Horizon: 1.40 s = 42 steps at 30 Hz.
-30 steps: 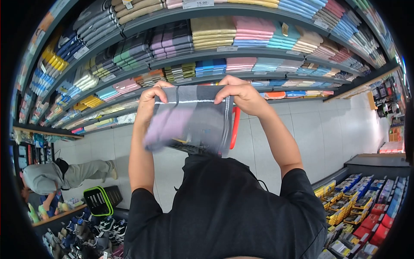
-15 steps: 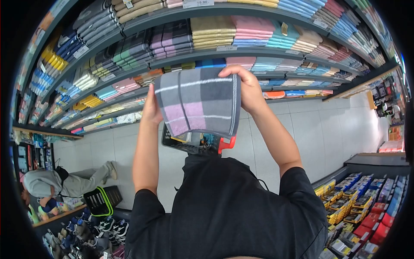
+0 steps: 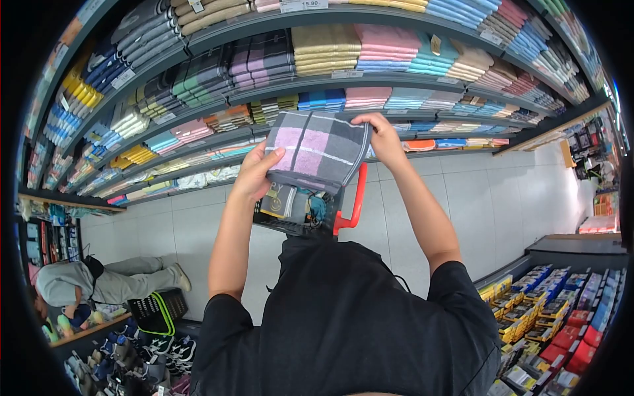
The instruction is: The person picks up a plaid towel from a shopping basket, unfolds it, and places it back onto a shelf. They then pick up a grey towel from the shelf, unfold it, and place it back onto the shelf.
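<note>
Between my two hands is a folded checked towel (image 3: 320,148) in grey, dark grey and lilac with white stripes. My left hand (image 3: 256,170) grips its left edge, the thumb lying on top. At the upper right corner, my right hand (image 3: 383,138) pinches the towel between thumb and fingers. Below the towel, partly covered by it, is a dark shopping basket (image 3: 290,226) with a red handle (image 3: 356,198). Inside the basket lies a grey folded item with a smiley print (image 3: 277,200), beside something teal that I cannot make out.
Shelves (image 3: 264,99) of folded towels in many colours curve across the front, with similar lilac-checked towels (image 3: 261,59) among them. At lower left a person in grey (image 3: 86,280) bends near a basket with a green rim (image 3: 158,310). Shoes (image 3: 125,356) and boxed goods (image 3: 541,303) flank me.
The towel has turned over or shifted in my hands, showing more lilac squares. My left hand has moved right and lower edges now uncover more of the basket. The other person's leg has shifted.
</note>
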Each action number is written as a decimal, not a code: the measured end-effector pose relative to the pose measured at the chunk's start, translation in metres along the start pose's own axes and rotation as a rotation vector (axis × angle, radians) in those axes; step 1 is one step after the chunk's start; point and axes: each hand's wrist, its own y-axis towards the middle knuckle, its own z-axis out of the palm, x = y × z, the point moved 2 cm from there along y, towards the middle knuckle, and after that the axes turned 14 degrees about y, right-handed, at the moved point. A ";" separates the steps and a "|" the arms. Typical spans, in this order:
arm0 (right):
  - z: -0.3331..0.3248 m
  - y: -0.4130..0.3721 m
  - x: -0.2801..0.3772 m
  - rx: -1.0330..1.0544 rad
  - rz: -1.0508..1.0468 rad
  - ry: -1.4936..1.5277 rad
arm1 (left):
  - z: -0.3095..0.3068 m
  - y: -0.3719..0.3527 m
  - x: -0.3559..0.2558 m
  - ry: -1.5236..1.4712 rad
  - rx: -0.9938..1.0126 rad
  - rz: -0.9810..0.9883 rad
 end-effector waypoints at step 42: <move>0.019 -0.021 0.043 0.312 -0.019 0.268 | 0.008 0.010 -0.026 0.969 0.372 0.107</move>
